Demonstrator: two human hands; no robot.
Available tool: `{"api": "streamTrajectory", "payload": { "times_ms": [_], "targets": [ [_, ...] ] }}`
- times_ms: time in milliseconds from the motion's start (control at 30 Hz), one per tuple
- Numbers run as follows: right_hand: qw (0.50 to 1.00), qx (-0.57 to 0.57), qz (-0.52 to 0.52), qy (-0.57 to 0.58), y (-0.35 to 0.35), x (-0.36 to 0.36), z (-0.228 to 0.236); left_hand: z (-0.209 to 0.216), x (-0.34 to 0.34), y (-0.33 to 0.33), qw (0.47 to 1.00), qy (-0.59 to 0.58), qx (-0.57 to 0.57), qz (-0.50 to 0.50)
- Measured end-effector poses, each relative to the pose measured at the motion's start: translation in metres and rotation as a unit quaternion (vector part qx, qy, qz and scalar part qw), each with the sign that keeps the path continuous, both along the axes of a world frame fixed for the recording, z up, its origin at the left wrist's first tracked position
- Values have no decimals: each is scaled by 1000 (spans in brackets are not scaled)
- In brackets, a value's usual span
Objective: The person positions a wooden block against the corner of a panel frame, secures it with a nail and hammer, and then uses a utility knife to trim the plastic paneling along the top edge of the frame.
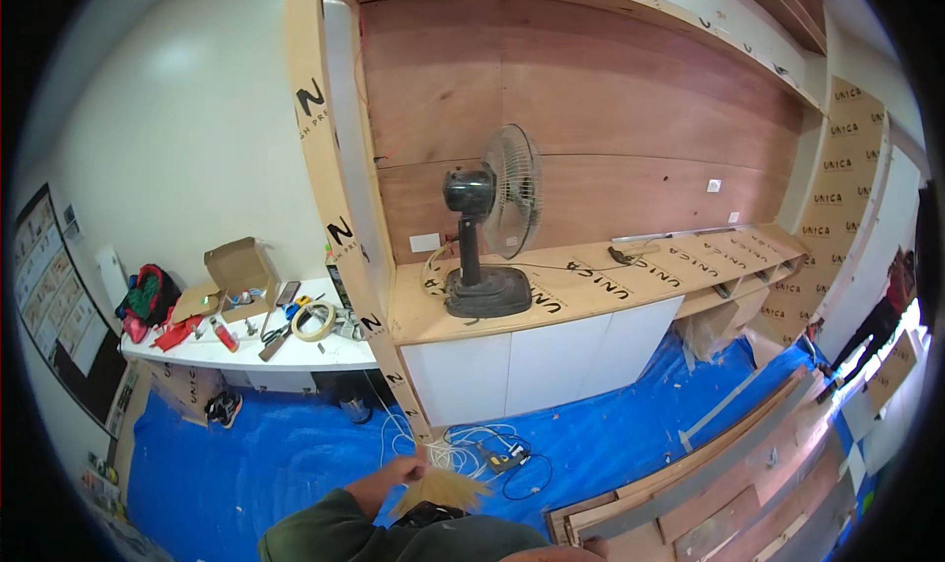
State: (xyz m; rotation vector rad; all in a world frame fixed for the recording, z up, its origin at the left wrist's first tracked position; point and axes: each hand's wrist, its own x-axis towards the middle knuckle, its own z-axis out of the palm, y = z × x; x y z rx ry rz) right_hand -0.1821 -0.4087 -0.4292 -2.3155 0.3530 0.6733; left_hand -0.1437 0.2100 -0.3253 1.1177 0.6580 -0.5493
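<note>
Left grip, straw bristles just beside it, to lower right

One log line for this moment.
left hand: beside bristles, grip unclear; right hand: lower edge, grip unclear; rest: fan on counter, tool on tarp

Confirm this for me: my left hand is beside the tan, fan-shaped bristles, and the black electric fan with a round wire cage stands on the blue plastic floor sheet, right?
Not quite: the electric fan stands on the long, tan board countertop, not on the floor sheet, as the head view shows. Your left hand is indeed beside the bristles.
</note>
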Motion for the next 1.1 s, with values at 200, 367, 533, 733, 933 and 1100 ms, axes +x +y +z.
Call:
{"api": "streamTrajectory", "payload": {
  "times_ms": [200, 367, 533, 733, 933, 1100],
  "targets": [
    [997, 3, -23, -80, -57, -35, -110, 3, -134, 7, 997, -34, 67, -26],
    [996, -4, 77, 46, -45, -4, -45, 24, -225, -20, 985, 44, 149, 74],
    [988, 46, 107, 98, -35, 22, -5, -7, -214, -17, 982, -61, 117, 133],
    [988, 128, 82, 21, -29, 44, -6, 12, -123, -20, 978, 32, 159, 134],
    [999, -33, 28, 9, -5, 30, -27, 11, -73, 5, 978, 61, 182, 84],
    [998, -55, 12, 7, 24, -1, -35, -8, -49, 47, 983, 55, 178, -5]
  ]
}}
